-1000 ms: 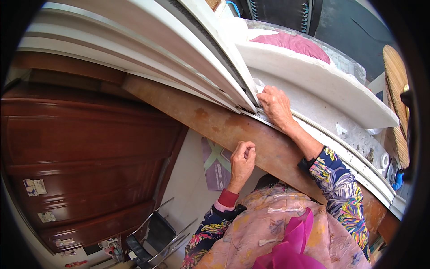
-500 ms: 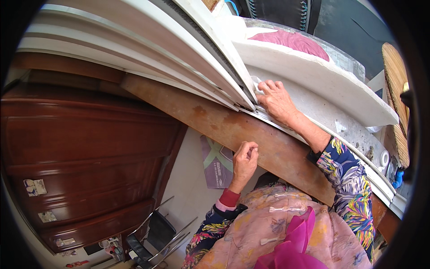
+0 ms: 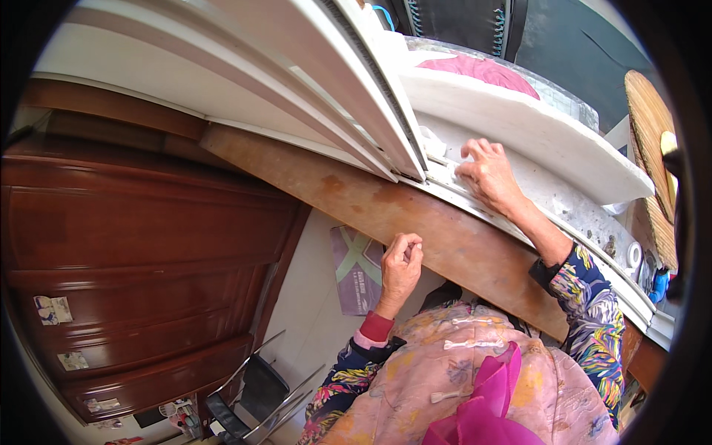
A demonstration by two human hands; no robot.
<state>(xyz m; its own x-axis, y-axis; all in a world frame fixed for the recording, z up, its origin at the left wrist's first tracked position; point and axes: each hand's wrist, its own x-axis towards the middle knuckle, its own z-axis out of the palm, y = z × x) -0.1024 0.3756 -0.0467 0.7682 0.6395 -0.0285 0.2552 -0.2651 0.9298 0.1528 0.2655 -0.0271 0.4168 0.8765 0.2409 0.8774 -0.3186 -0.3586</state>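
My right hand (image 3: 489, 174) rests with fingers spread on the white window sill (image 3: 571, 222), right beside the lower corner of the white sliding window frame (image 3: 371, 96). My left hand (image 3: 400, 268) is loosely closed against the lower edge of the brown wooden board (image 3: 415, 222) below the sill. It holds nothing that I can see. Beyond my right hand a thick white ledge (image 3: 534, 130) carries a pink cloth (image 3: 482, 70).
A dark brown wooden cabinet (image 3: 141, 259) fills the left. Below it stands a black metal chair (image 3: 252, 393) on the pale floor. A printed carton (image 3: 356, 271) leans under the board. A woven round tray (image 3: 653, 163) hangs at the right.
My right hand slid a little to the right along the sill. My left hand stayed at the board's edge, curling slightly.
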